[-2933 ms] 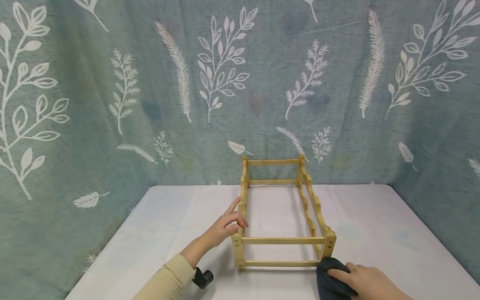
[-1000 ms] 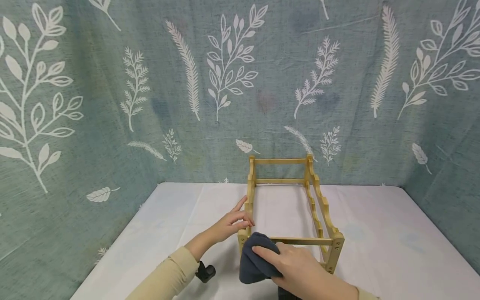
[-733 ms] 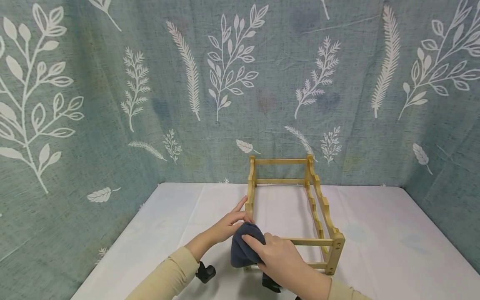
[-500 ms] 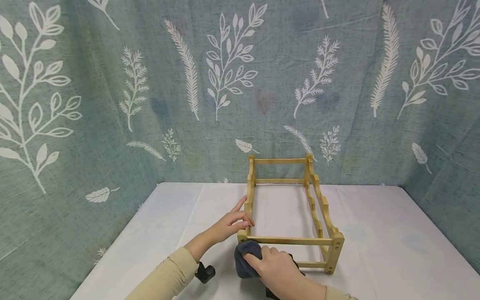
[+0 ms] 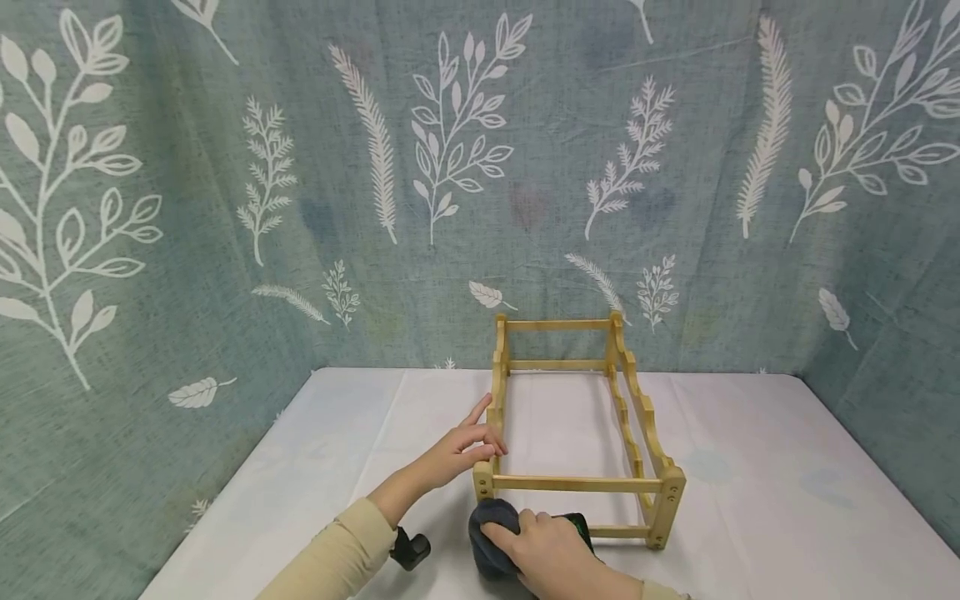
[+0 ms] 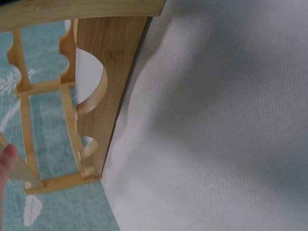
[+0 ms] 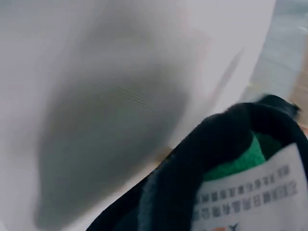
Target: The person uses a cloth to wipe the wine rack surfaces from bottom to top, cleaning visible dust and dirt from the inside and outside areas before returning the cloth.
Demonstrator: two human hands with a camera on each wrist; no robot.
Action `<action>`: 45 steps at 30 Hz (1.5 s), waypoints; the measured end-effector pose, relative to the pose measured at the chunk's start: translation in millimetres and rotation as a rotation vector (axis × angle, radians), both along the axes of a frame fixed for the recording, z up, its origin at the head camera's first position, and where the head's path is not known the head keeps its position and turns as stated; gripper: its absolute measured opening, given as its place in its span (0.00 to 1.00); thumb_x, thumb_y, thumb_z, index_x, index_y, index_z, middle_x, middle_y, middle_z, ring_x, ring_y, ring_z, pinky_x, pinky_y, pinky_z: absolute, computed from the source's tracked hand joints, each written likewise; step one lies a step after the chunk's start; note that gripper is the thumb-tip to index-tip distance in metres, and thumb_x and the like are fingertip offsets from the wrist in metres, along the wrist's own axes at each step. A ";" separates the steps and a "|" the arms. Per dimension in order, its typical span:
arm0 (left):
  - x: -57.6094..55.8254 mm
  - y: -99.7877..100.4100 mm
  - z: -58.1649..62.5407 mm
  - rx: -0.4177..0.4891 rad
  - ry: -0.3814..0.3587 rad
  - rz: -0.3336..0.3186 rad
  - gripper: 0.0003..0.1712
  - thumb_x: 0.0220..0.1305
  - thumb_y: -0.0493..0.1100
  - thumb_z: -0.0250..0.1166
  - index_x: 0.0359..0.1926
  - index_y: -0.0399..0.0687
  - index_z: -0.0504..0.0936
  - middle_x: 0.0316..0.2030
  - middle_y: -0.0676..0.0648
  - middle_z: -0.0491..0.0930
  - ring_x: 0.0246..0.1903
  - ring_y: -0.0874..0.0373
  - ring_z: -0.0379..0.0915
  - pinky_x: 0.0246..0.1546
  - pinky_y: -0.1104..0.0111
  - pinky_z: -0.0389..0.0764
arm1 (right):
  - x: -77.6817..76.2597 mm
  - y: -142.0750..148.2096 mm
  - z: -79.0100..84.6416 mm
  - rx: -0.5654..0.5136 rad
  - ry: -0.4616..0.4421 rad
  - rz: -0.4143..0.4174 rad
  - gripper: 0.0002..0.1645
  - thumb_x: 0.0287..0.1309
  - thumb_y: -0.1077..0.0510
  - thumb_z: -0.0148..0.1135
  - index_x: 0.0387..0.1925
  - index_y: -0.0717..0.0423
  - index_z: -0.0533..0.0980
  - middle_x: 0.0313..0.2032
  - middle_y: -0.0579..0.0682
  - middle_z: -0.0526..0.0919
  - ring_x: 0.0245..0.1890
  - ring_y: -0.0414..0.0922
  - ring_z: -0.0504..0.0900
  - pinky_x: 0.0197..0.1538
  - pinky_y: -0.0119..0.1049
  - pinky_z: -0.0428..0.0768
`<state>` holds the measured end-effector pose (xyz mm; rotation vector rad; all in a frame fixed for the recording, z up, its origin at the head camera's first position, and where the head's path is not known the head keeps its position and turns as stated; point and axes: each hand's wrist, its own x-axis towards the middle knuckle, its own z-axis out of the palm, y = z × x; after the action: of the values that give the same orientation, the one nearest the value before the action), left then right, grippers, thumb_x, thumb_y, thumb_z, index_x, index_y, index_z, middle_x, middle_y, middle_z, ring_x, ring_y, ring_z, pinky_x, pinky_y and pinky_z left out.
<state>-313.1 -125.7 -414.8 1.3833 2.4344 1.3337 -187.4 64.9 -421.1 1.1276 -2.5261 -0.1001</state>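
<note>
A light bamboo rack (image 5: 577,483) with scalloped side panels stands lengthwise on the white-covered table. My left hand (image 5: 459,450) holds its left side panel near the front, index finger stretched along the panel and the other fingers over the edge. In the left wrist view, a fingertip (image 6: 6,161) touches the rack (image 6: 113,43). My right hand (image 5: 551,554) grips a bunched dark blue cloth (image 5: 493,523) against the lower part of the front left post, which the cloth partly hides. The right wrist view shows the cloth's dark folds (image 7: 185,166), a green patch and a white printed label (image 7: 245,195).
A small black device (image 5: 410,550) sits under my left wrist. Behind the rack, a green leaf-patterned fabric (image 5: 420,283) hangs at the back edge of the white tabletop (image 5: 750,467) and along both sides.
My right hand has carried the cloth from the rack's front right post to the front left one, up to its top corner, then down along it. The left hand keeps its hold.
</note>
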 end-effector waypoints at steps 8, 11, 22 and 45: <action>0.6 -1.2 -0.3 0.002 0.012 -0.010 0.13 0.69 0.43 0.49 0.34 0.47 0.80 0.42 0.51 0.79 0.70 0.45 0.29 0.61 0.41 0.52 | 6.0 3.2 39.1 -0.152 0.122 -0.020 0.41 0.33 0.47 0.77 0.55 0.41 0.71 0.25 0.49 0.77 0.20 0.41 0.76 0.16 0.27 0.71; 0.8 -1.0 0.4 -0.006 0.004 -0.006 0.12 0.68 0.43 0.50 0.35 0.49 0.79 0.43 0.51 0.78 0.70 0.44 0.29 0.60 0.41 0.54 | 6.2 1.9 38.3 -0.116 0.094 -0.046 0.39 0.34 0.48 0.76 0.54 0.40 0.72 0.24 0.49 0.77 0.18 0.40 0.75 0.15 0.26 0.69; 13.4 4.9 17.7 -0.014 -0.027 0.010 0.10 0.66 0.34 0.50 0.32 0.44 0.79 0.44 0.45 0.78 0.69 0.38 0.30 0.58 0.41 0.58 | -2.9 3.1 -16.8 0.063 -0.171 -0.054 0.29 0.42 0.50 0.71 0.50 0.38 0.75 0.19 0.45 0.73 0.14 0.35 0.69 0.14 0.24 0.64; 1.2 1.9 -3.4 0.057 -0.017 -0.013 0.11 0.66 0.37 0.51 0.30 0.47 0.78 0.38 0.49 0.80 0.70 0.42 0.28 0.60 0.39 0.49 | 2.6 141.9 133.0 -0.371 -0.059 -0.436 0.47 0.44 0.59 0.70 0.66 0.45 0.58 0.38 0.66 0.79 0.10 0.39 0.65 0.14 0.31 0.62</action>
<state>-311.9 -123.8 -418.2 1.3910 2.3909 1.4166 -184.8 206.8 -288.1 0.4382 -2.6519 0.2821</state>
